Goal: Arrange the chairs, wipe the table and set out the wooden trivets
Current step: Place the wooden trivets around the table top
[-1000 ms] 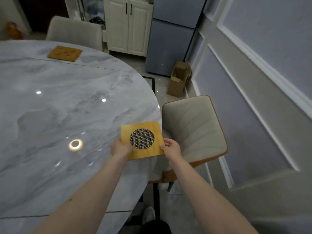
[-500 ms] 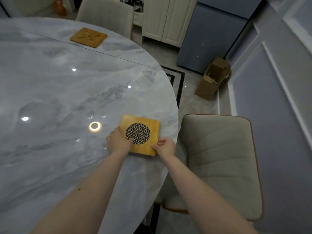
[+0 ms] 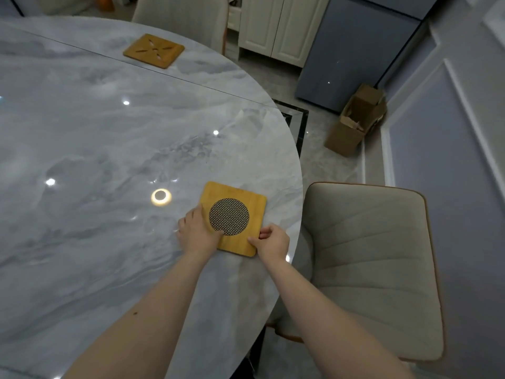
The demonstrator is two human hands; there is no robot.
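Head view. A square wooden trivet with a round mesh centre [image 3: 232,218] lies flat on the marble desk [image 3: 95,149], near its right edge. The left hand [image 3: 198,233] grips the trivet's left side, thumb on top; the right hand [image 3: 272,242] pinches its near right corner. A second trivet [image 3: 153,50] lies far across the desk. A cushioned chair [image 3: 374,263] stands beside the desk's right edge
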